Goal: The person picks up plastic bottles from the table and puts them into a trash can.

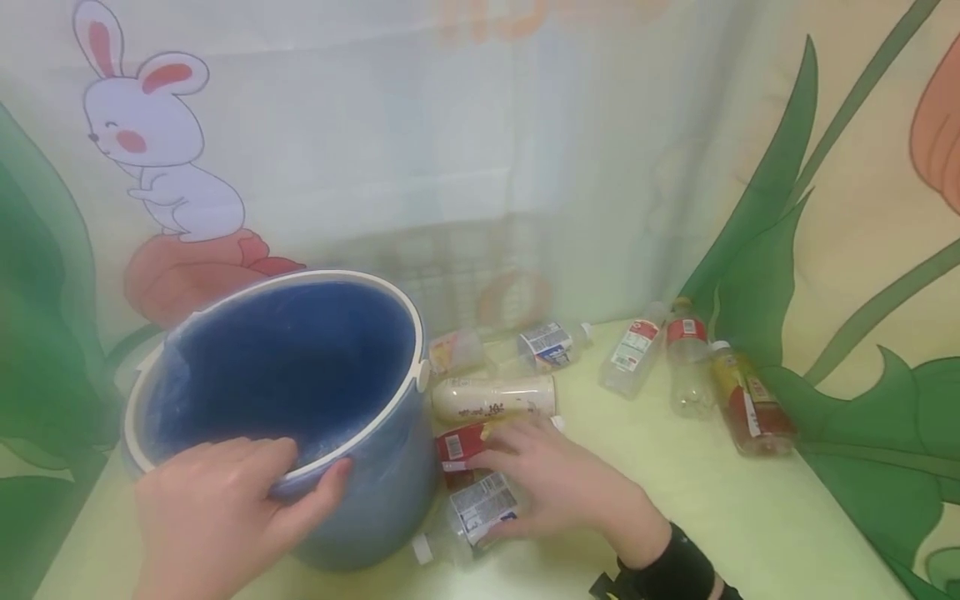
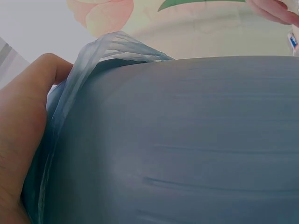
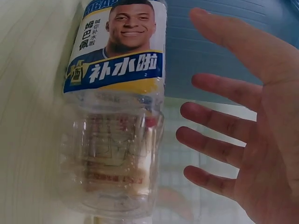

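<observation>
My left hand (image 1: 217, 508) grips the near rim of a large blue bucket (image 1: 375, 492), thumb outside and fingers over the edge. Thin translucent plastic film (image 2: 77, 84) drapes over that edge in the left wrist view. To the bucket's right, my right hand (image 1: 562, 483) hovers with spread fingers over a clear plastic bottle (image 1: 480, 510), which lies on its side with a white cap. Its blue, white and yellow label (image 3: 121, 65) shows a printed portrait. Just behind it lie a red-labelled bottle (image 1: 454, 446) and a cream-coloured bottle (image 1: 495, 398).
At the back lie a blue-and-white-labelled bottle (image 1: 551, 346) and a pink-labelled one (image 1: 456, 352). Farther right are a clear bottle (image 1: 632, 358), a red-labelled bottle (image 1: 687, 358) and a yellow-and-red bottle (image 1: 753, 408). Behind the pale green table (image 1: 645, 467) hangs a printed cloth (image 1: 337, 125).
</observation>
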The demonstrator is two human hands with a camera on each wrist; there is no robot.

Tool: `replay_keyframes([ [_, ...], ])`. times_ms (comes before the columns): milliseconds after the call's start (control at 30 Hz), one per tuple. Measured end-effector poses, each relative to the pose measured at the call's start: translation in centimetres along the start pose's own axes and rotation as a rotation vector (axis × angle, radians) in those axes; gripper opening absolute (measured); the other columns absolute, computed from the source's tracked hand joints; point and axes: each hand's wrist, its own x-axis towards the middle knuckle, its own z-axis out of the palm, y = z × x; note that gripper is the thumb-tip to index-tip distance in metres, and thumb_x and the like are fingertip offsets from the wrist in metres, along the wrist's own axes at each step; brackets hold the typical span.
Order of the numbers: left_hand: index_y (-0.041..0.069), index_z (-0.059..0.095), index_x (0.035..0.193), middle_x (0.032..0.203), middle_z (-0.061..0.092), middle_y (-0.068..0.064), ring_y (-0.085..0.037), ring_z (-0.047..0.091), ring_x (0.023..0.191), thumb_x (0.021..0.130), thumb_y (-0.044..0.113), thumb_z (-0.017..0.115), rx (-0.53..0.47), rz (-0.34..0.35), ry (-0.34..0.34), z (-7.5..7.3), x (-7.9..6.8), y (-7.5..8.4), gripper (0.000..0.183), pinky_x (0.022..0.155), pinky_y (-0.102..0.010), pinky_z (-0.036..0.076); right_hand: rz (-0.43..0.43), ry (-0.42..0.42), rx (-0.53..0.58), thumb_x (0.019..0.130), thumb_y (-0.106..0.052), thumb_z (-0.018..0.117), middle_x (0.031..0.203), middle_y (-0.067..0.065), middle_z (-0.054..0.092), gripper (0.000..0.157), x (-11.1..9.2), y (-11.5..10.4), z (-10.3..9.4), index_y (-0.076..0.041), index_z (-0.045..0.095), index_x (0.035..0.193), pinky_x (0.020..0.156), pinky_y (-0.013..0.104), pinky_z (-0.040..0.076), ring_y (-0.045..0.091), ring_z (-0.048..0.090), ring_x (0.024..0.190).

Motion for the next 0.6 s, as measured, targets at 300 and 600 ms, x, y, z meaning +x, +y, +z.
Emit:
replay_keyframes([
  [300, 0.023, 0.027, 0.063, 0.056, 0.024, 0.011, -0.012, 0.021, 0.045, 0.101, 0.065, 0.049, -0.004, 0.012, 0.036, 0.3, -0.1, 0.1, 0.061, 0.05, -0.027, 0.008, 0.043, -0.042, -0.043, 0.085, -0.064, 0.086, 0.138, -0.002, 0.064, 0.072, 0.1, -0.1, 0.5, -0.023, 0.068, 0.142, 0.118, 0.05, 0.038, 0.023, 0.054, 0.136],
  [600, 0.023, 0.027, 0.062, 0.057, 0.023, 0.011, -0.009, 0.02, 0.047, 0.101, 0.064, 0.048, -0.002, 0.008, 0.026, 0.0, 0.4, 0.3, 0.061, 0.052, -0.026, 0.007, 0.076, -0.083, -0.021, 0.084, -0.064, 0.087, 0.136, -0.004, 0.063, 0.071, 0.2, 0.1, 1.1, -0.025, 0.069, 0.14, 0.115, 0.047, 0.041, 0.02, 0.055, 0.132],
])
